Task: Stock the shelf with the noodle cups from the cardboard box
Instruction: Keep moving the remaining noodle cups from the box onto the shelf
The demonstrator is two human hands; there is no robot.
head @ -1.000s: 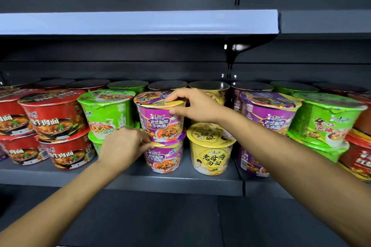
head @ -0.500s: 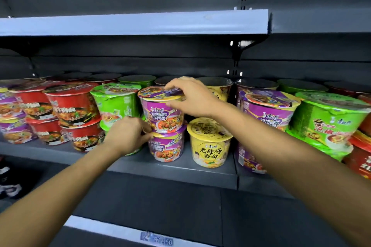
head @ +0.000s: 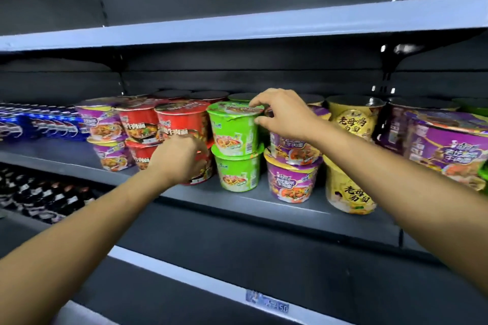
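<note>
Right hand [head: 286,113] reaches in, fingers curled over the top green plastic noodle cup's [head: 233,128] lid rim; left hand [head: 179,158] cups the lower red noodle cup [head: 202,171], fingers curled round it.

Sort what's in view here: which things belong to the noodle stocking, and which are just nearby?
Job:
- shelf
- green noodle cups, right hand at the top one's rim
- red noodle cups, left hand at them
- purple and yellow cups

Nearby:
- blue packets
- dark bottles below

Upright noodle cups [head: 233,129] stacked on shelf [head: 264,203]
</note>
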